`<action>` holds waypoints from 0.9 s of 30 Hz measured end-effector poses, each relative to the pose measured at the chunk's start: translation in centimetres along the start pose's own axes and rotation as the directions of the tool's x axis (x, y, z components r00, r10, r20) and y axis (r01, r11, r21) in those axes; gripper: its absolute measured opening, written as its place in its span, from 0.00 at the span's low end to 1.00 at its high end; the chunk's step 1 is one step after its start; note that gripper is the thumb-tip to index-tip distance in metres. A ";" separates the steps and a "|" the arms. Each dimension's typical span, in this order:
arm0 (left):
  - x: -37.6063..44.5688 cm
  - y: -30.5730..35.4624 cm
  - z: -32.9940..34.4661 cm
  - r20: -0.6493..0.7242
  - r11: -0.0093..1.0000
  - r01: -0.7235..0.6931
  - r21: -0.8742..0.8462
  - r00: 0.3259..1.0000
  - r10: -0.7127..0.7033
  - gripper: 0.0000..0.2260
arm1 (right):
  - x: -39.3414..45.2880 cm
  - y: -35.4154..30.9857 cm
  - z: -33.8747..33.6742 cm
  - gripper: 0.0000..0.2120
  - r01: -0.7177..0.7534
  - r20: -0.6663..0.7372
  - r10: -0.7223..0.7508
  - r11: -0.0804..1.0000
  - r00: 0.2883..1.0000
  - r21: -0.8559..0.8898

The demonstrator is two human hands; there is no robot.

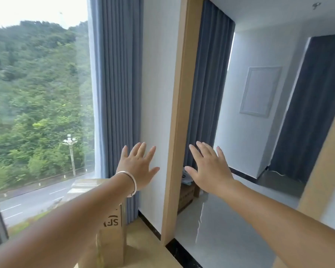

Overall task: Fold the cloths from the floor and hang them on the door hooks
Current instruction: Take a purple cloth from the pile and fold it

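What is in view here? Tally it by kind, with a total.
Hands: 2, left hand and right hand, both open and holding nothing
Bracelets: 1, bracelet on the left wrist
Cardboard boxes: 2, box by the window and box past the doorway
Cloths: 0
Total: 5

You're in a sparsely furnished home or apartment room: a floor-length window (39,113) at ten o'clock, grey-blue curtains (116,84) at twelve, a wood-framed doorway (179,113), a cardboard box (110,238) at six.
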State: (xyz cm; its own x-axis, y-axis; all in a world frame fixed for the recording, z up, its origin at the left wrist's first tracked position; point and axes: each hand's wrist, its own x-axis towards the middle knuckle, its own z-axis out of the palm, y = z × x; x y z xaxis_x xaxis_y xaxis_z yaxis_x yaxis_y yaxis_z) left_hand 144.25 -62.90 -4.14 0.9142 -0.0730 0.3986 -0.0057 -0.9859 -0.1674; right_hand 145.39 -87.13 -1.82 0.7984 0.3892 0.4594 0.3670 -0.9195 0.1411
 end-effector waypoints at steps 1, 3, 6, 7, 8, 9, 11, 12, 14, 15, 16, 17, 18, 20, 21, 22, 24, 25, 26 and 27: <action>0.3 -1.6 0.6 0.018 0.999 0.043 0.013 0.999 -0.043 0.32 | 1.9 -0.8 0.9 0.33 0.048 -0.008 -0.047 0.999 0.999 0.027; 0.5 -4.7 1.6 0.046 0.990 0.133 0.046 0.990 -0.135 0.32 | 5.7 -2.4 2.5 0.33 0.136 -0.020 -0.135 0.987 0.991 0.087; 0.2 -8.9 2.7 0.097 0.957 0.265 0.121 0.956 -0.277 0.32 | 11.0 -4.9 4.8 0.33 0.256 -0.038 -0.253 0.956 0.967 0.145; -0.1 -10.1 3.0 0.109 0.940 0.308 0.146 0.940 -0.325 0.32 | 12.4 -5.9 5.6 0.33 0.292 -0.043 -0.289 0.942 0.956 0.166; -0.4 -11.2 3.3 0.112 0.921 0.351 0.168 0.922 -0.372 0.32 | 13.7 -7.0 6.5 0.33 0.327 -0.051 -0.323 0.926 0.945 0.188; -0.8 -12.3 3.6 0.112 0.901 0.392 0.185 0.903 -0.416 0.32 | 14.9 -8.2 7.4 0.33 0.363 -0.060 -0.358 0.909 0.932 0.206; -1.8 -14.1 4.2 0.127 0.862 0.454 0.225 0.864 -0.488 0.32 | 16.6 -10.8 9.1 0.33 0.431 -0.067 -0.428 0.872 0.901 0.231; -2.4 -14.9 4.6 0.136 0.843 0.477 0.248 0.845 -0.518 0.32 | 17.3 -12.2 10.0 0.34 0.459 -0.068 -0.457 0.853 0.887 0.248; -3.7 -16.6 5.3 0.150 0.809 0.517 0.281 0.809 -0.569 0.32 | 18.5 -15.2 11.6 0.34 0.506 -0.066 -0.510 0.813 0.858 0.288; -4.4 -17.5 5.7 0.158 0.793 0.533 0.294 0.791 -0.590 0.32 | 19.1 -16.9 12.4 0.34 0.528 -0.061 -0.537 0.793 0.841 0.304; -5.1 -18.4 6.1 0.167 0.778 0.548 0.306 0.774 -0.611 0.32 | 19.5 -18.6 13.1 0.33 0.550 -0.057 -0.564 0.772 0.824 0.318; -5.7 -19.4 6.7 0.172 0.763 0.565 0.315 0.756 -0.631 0.32 | 20.0 -20.3 13.9 0.33 0.571 -0.051 -0.590 0.751 0.806 0.331; -6.4 -20.5 7.3 0.174 0.745 0.584 0.322 0.737 -0.653 0.32 | 20.4 -22.0 14.8 0.33 0.590 -0.045 -0.614 0.732 0.788 0.342; -7.8 -22.9 8.9 0.182 0.713 0.614 0.340 0.701 -0.690 0.32 | 21.2 -25.6 16.6 0.33 0.618 -0.035 -0.652 0.700 0.758 0.357; -8.5 -24.2 9.8 0.191 0.704 0.618 0.351 0.688 -0.700 0.32 | 21.5 -27.4 17.5 0.33 0.629 -0.027 -0.666 0.689 0.745 0.361; -9.2 -25.4 10.8 0.200 0.697 0.621 0.358 0.678 -0.707 0.32 | 21.6 -29.2 18.5 0.32 0.635 -0.012 -0.679 0.680 0.734 0.366; -10.7 -27.9 13.1 0.218 0.688 0.636 0.349 0.659 -0.720 0.32 | 22.1 -32.9 20.5 0.32 0.644 0.023 -0.703 0.664 0.711 0.380; -11.7 -29.0 14.5 0.237 0.687 0.643 0.338 0.648 -0.723 0.32 | 22.2 -34.7 21.6 0.32 0.650 0.049 -0.719 0.654 0.694 0.386; -12.5 -30.0 15.8 0.260 0.687 0.649 0.327 0.637 -0.726 0.32 | 22.2 -36.5 22.6 0.32 0.657 0.075 -0.733 0.646 0.676 0.389; -13.5 -31.0 17.3 0.278 0.683 0.658 0.317 0.623 -0.731 0.32 | 22.1 -38.3 23.7 0.32 0.664 0.097 -0.746 0.638 0.659 0.391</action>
State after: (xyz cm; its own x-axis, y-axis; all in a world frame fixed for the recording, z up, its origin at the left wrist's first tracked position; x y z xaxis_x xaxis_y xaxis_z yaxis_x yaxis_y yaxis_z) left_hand 139.08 -28.70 -19.95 0.6869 0.7168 0.1197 0.7265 -0.6731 -0.1379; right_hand 160.33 -42.00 -17.84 0.2991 0.9475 0.1129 0.9506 -0.3062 0.0517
